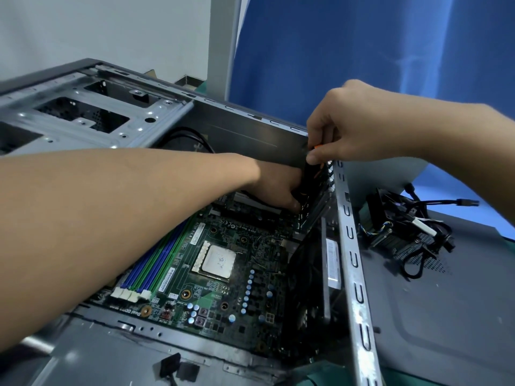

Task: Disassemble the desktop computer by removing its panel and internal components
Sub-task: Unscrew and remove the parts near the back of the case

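Blue curtain behind, the desktop computer (pixel 178 218) lying open on the bench with its side panel (pixel 446 316) off beside it.

The right hand (pixel 359 129) pinches a black, orange-marked latch (pixel 313 169) at the rear slots; the left hand (pixel 278 185) curls round something beneath, its fingers hidden. A hard tug could crack the motherboard (pixel 223 274) slot. What they grip is blurred.

A person's bare left forearm stretches diagonally from lower left toward the centre, the left hand (pixel 278 185) turned down with fingers curled out of sight. The right arm enters from the right edge, its wrist bent downward, the right hand (pixel 348 126) held higher, thumb and fingertips pinched together just above the left.
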